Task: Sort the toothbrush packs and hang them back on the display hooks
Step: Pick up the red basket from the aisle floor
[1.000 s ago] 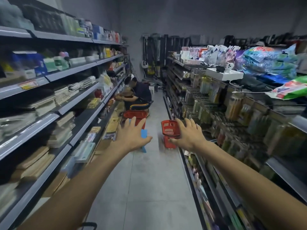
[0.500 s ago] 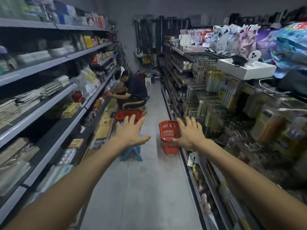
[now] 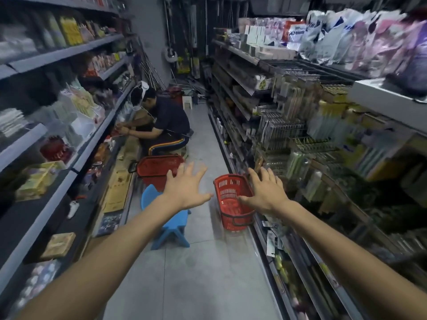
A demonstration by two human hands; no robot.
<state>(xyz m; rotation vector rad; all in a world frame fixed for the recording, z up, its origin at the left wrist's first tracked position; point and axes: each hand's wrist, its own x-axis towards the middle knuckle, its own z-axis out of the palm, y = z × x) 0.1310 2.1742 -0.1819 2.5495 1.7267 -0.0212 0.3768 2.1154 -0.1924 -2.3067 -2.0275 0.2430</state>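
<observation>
Holding both arms straight out along the shop aisle, we carry nothing. Our left hand (image 3: pixel 184 188) is spread, palm down, with straight fingers well apart. Our right hand (image 3: pixel 265 192) is spread in the same way. A red basket (image 3: pixel 231 204) stands on the grey floor (image 3: pixel 196 273) at 4 o'clock from the left hand, close against the foot of the right-hand shelving. The right thumb lies over the basket's rim in the view, and we cannot tell if it touches it. The toothbrush packs (image 3: pixel 280 132) hang in rows on the display hooks at about 1 o'clock from our right hand; they are too blurred to read. At 7 o'clock from the left hand stands a blue stool (image 3: pixel 172 227), partly hidden by our forearm. At 11 o'clock there is a second red basket (image 3: pixel 157 166). Beyond it a seated person (image 3: pixel 166 125) faces the left shelves with both hands at a shelf.
</observation>
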